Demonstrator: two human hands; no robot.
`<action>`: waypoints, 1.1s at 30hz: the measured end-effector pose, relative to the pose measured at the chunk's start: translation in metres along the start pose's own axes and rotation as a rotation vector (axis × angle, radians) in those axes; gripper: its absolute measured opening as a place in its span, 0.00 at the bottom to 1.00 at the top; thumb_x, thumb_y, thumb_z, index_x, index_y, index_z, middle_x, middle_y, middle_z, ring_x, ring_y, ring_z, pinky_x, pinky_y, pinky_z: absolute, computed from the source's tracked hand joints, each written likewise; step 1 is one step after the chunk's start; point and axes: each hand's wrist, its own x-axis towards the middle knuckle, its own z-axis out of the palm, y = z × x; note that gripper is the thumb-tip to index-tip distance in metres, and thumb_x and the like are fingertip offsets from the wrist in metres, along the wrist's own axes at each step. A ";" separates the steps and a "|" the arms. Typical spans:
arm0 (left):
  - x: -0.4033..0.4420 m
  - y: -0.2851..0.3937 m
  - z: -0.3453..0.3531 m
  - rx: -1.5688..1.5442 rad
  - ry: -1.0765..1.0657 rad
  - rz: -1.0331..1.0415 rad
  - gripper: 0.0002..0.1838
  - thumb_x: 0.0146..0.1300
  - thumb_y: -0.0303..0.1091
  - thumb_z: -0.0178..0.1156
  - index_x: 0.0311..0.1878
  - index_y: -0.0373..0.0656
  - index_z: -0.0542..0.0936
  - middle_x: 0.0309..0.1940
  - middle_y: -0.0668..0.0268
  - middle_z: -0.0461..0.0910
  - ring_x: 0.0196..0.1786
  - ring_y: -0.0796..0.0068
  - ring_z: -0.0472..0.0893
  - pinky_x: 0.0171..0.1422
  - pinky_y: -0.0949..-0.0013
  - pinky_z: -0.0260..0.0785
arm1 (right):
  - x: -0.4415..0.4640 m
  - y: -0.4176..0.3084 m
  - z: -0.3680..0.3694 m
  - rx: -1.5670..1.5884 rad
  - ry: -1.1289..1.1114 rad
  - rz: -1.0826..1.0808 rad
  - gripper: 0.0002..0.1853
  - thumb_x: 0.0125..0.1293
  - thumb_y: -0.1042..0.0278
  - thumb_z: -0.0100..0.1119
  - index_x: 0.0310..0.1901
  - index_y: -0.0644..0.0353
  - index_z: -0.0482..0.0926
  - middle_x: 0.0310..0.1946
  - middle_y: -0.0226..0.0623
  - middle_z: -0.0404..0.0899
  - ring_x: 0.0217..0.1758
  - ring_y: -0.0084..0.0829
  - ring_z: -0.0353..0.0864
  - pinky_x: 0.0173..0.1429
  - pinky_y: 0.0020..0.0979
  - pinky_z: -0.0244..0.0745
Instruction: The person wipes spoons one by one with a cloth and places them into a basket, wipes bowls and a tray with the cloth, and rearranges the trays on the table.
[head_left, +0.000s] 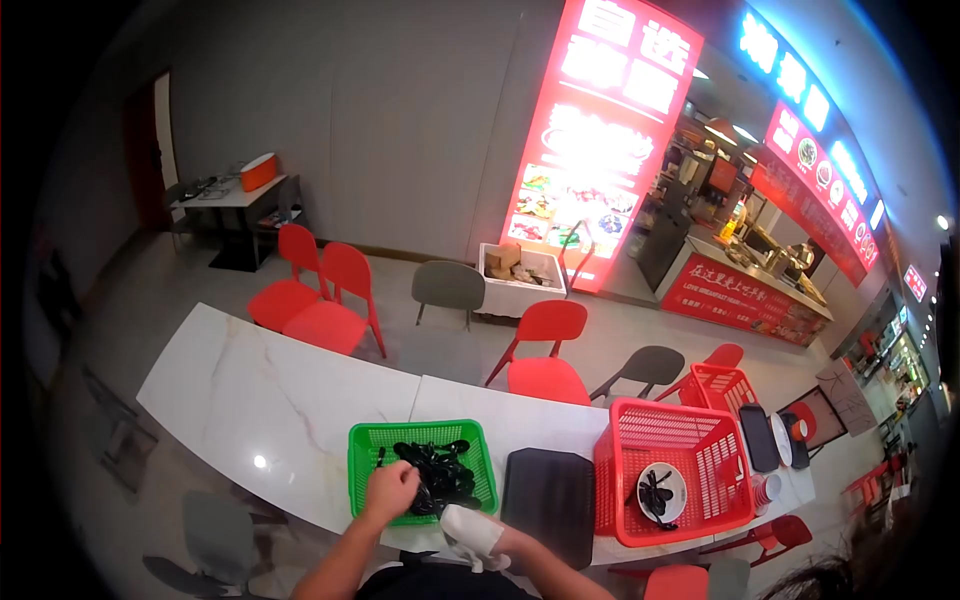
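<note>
A green plastic basket [357, 478] on the table holds a heap of black spoons [437, 468]. Over its left half is my left hand [392, 489], fingers curled closed; whatever is in them is hidden. My right hand [487, 535] is at the basket's near edge, wrapped in and gripping a white cloth [472, 528] that hangs down in front of me. The cloth covers most of its fingers.
Beside the basket lies a black tray [549, 505]. A red basket [622, 470] holds a white bowl [673, 480] with black spoons. Further right are another red basket [722, 384] and stacked cups [768, 488]. Chairs [548, 378] line the marble-patterned table [270, 400].
</note>
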 end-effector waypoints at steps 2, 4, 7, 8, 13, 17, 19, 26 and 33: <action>0.014 -0.016 -0.012 -0.143 -0.073 -0.092 0.14 0.66 0.40 0.62 0.29 0.39 0.80 0.22 0.59 0.83 0.25 0.61 0.84 0.33 0.59 0.74 | 0.002 0.010 0.000 -0.062 0.014 -0.035 0.26 0.59 0.66 0.69 0.60 0.59 0.77 0.57 0.39 0.80 0.60 0.27 0.77 0.65 0.34 0.71; 0.025 -0.057 0.002 -0.229 0.019 -0.116 0.14 0.67 0.39 0.61 0.31 0.37 0.79 0.23 0.59 0.83 0.26 0.67 0.85 0.32 0.62 0.74 | 0.003 0.013 -0.004 -0.239 0.025 -0.137 0.21 0.63 0.66 0.65 0.58 0.59 0.77 0.55 0.36 0.80 0.57 0.26 0.77 0.63 0.33 0.72; 0.039 -0.087 -0.002 -0.435 0.060 -0.308 0.10 0.69 0.36 0.58 0.34 0.39 0.78 0.25 0.61 0.83 0.23 0.72 0.80 0.29 0.67 0.70 | 0.002 0.023 -0.020 -0.670 0.057 -0.386 0.13 0.71 0.66 0.57 0.54 0.60 0.78 0.48 0.34 0.80 0.50 0.26 0.78 0.59 0.32 0.73; 0.046 -0.117 0.005 -0.575 0.033 -0.404 0.10 0.68 0.36 0.57 0.34 0.40 0.78 0.25 0.62 0.83 0.22 0.72 0.79 0.28 0.68 0.70 | -0.003 0.027 -0.026 -0.816 0.071 -0.461 0.12 0.74 0.66 0.54 0.53 0.60 0.78 0.46 0.33 0.80 0.48 0.26 0.79 0.58 0.31 0.74; 0.033 -0.183 0.045 -1.222 -0.181 -1.020 0.08 0.64 0.38 0.55 0.32 0.47 0.77 0.25 0.69 0.82 0.26 0.73 0.75 0.32 0.67 0.69 | -0.063 -0.008 -0.031 -0.145 0.055 0.017 0.16 0.79 0.60 0.49 0.59 0.61 0.76 0.54 0.33 0.79 0.55 0.29 0.80 0.62 0.32 0.74; 0.026 -0.215 0.086 -1.411 -0.168 -1.213 0.08 0.62 0.39 0.55 0.34 0.46 0.78 0.29 0.70 0.84 0.28 0.70 0.75 0.33 0.64 0.68 | -0.094 0.028 -0.028 0.180 0.182 0.060 0.24 0.80 0.51 0.46 0.64 0.61 0.73 0.60 0.36 0.79 0.63 0.33 0.79 0.68 0.36 0.72; 0.025 -0.222 0.101 -1.384 -0.153 -1.270 0.11 0.63 0.42 0.55 0.36 0.44 0.79 0.30 0.69 0.85 0.28 0.70 0.75 0.34 0.65 0.66 | -0.102 0.070 -0.028 0.592 0.224 0.081 0.25 0.80 0.49 0.45 0.64 0.61 0.74 0.62 0.36 0.78 0.65 0.35 0.77 0.71 0.39 0.70; 0.028 -0.218 0.129 -1.389 -0.258 -1.159 0.23 0.68 0.53 0.51 0.43 0.41 0.81 0.26 0.74 0.81 0.26 0.75 0.75 0.32 0.66 0.65 | -0.135 -0.045 -0.050 -0.312 0.378 -0.019 0.19 0.73 0.57 0.52 0.59 0.59 0.76 0.56 0.35 0.80 0.60 0.32 0.79 0.65 0.36 0.72; 0.020 0.016 0.191 -0.842 -0.260 -0.477 0.06 0.70 0.36 0.58 0.46 0.48 0.77 0.31 0.71 0.78 0.28 0.80 0.75 0.31 0.74 0.66 | -0.239 -0.101 -0.106 -0.822 0.442 0.016 0.15 0.67 0.66 0.59 0.54 0.57 0.78 0.51 0.34 0.81 0.54 0.29 0.81 0.59 0.33 0.75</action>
